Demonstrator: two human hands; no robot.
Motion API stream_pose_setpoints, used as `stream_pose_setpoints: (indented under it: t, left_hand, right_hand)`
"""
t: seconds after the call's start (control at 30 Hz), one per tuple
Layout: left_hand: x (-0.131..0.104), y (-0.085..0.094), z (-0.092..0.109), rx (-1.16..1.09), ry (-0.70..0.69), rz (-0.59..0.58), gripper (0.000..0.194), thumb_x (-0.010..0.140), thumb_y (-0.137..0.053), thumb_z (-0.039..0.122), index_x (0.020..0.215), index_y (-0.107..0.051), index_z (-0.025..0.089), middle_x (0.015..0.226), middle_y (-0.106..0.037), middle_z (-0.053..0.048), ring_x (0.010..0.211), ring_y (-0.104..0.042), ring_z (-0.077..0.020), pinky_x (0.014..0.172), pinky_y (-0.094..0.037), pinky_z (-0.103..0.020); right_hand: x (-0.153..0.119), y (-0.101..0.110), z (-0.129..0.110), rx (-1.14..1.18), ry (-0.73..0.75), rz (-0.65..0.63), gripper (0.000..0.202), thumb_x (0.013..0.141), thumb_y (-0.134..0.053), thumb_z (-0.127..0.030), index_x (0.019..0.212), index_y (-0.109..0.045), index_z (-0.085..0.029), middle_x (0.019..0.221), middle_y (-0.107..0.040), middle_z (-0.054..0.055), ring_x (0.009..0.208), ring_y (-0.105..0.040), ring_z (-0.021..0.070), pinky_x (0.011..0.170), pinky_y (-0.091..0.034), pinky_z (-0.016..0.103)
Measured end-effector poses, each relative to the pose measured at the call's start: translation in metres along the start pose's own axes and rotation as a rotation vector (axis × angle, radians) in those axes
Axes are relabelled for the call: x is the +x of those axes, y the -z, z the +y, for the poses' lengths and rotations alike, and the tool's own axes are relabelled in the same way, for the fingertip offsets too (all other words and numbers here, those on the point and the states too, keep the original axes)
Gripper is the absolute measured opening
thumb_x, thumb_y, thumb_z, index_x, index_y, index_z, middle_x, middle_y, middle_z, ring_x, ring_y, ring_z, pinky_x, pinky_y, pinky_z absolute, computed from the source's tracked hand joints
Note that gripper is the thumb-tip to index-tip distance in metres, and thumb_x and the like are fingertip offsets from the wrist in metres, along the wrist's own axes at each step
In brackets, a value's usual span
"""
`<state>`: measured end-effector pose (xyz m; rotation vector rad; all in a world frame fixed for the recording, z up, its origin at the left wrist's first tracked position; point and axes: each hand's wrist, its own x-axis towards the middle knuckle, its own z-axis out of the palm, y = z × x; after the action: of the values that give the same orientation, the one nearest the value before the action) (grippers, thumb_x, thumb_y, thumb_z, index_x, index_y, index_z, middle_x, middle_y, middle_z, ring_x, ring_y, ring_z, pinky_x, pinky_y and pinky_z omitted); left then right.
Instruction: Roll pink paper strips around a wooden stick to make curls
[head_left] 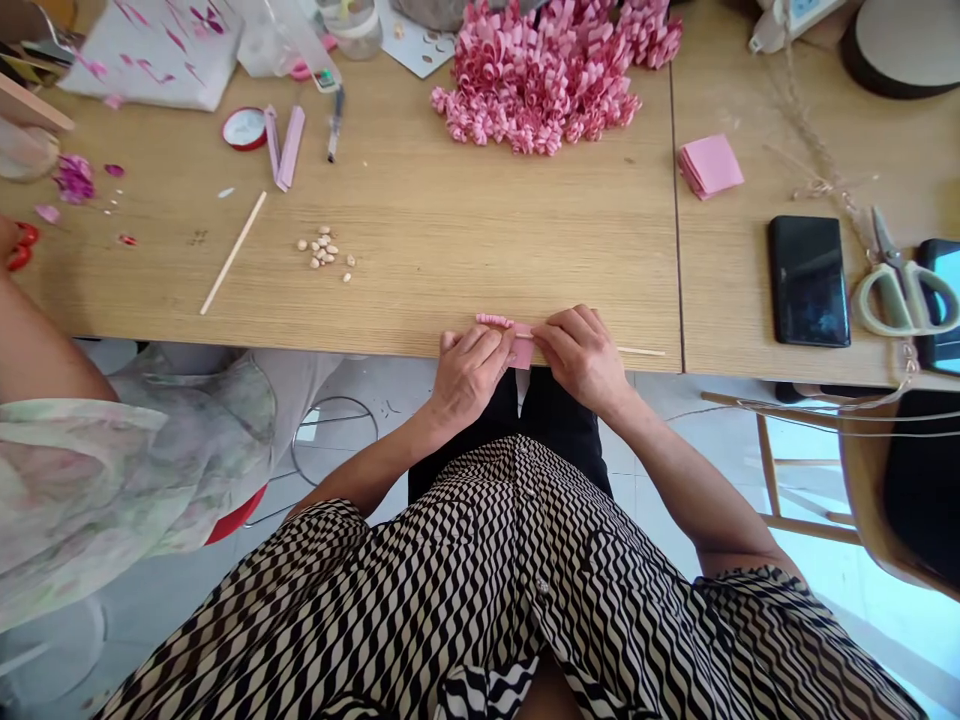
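At the table's front edge my left hand [474, 372] is closed on a pink paper strip [520, 354], whose curled fringe [495, 320] shows above the fingers. My right hand [583, 355] pinches a thin wooden stick [641, 351]; its free end points right along the edge. Between the two hands the stick lies across the flat part of the paper. Fingers hide how the paper meets the stick. Farther back is a large heap of curled pink paper fringes [551, 75].
Pistachio-like nuts [322, 248] and a pale stick [233, 253] lie to the left. A stack of pink paper squares [710, 166], a black phone [808, 280] and scissors [900, 285] are on the right. Another person's arm [45, 340] rests at far left.
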<state>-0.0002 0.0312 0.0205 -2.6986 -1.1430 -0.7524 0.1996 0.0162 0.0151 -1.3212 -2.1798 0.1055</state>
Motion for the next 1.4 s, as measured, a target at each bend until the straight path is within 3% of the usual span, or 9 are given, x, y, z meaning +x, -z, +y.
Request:
stream_pose_setpoints:
  t: [0.8,1.0,1.17,1.4]
  left_hand:
    - [0.0004,0.0011,-0.0016,-0.120,0.080,-0.118,0.029,0.101,-0.039,0.036,0.121,-0.057,0.026,0.093,-0.071,-0.003,0.092,-0.061,-0.0218,0.073,-0.029,-0.036]
    - [0.0017,0.0045,0.0003,-0.034,0.010,-0.080,0.039,0.100,-0.038,0.047,0.121,-0.059,0.022,0.089,-0.071,-0.004,0.086,-0.060,-0.0211,0.071,-0.029,-0.036]
    - [0.0010,0.0059,0.0004,-0.020,-0.042,-0.067,0.042,0.100,-0.040,0.044,0.124,-0.058,0.015,0.090,-0.071,-0.006,0.086,-0.057,-0.0205,0.072,-0.027,-0.035]
    - [0.0027,0.0045,-0.0014,0.051,-0.086,-0.021,0.039,0.101,-0.039,0.042,0.122,-0.058,0.015,0.091,-0.071,-0.004,0.086,-0.057,-0.0197,0.072,-0.027,-0.035]
  right_hand:
    - [-0.0069,-0.0065,0.0032,0.034,-0.028,0.078,0.024,0.096,-0.042,-0.022,0.110,-0.061,-0.027,0.098,-0.060,0.007,0.091,-0.049,0.0216,0.081,-0.042,0.041]
    - [-0.0066,-0.0055,0.0027,0.005,0.003,0.097,0.022,0.096,-0.044,-0.022,0.109,-0.061,-0.026,0.097,-0.060,0.007,0.090,-0.049,0.0210,0.080,-0.043,0.039]
    - [-0.0063,-0.0053,0.0026,0.021,-0.006,0.086,0.021,0.096,-0.044,-0.022,0.108,-0.061,-0.025,0.096,-0.060,0.007,0.089,-0.049,0.0208,0.079,-0.042,0.039]
    - [-0.0067,-0.0073,0.0038,-0.016,0.039,0.143,0.020,0.096,-0.046,-0.021,0.109,-0.061,-0.024,0.095,-0.060,0.007,0.089,-0.049,0.0198,0.078,-0.043,0.038]
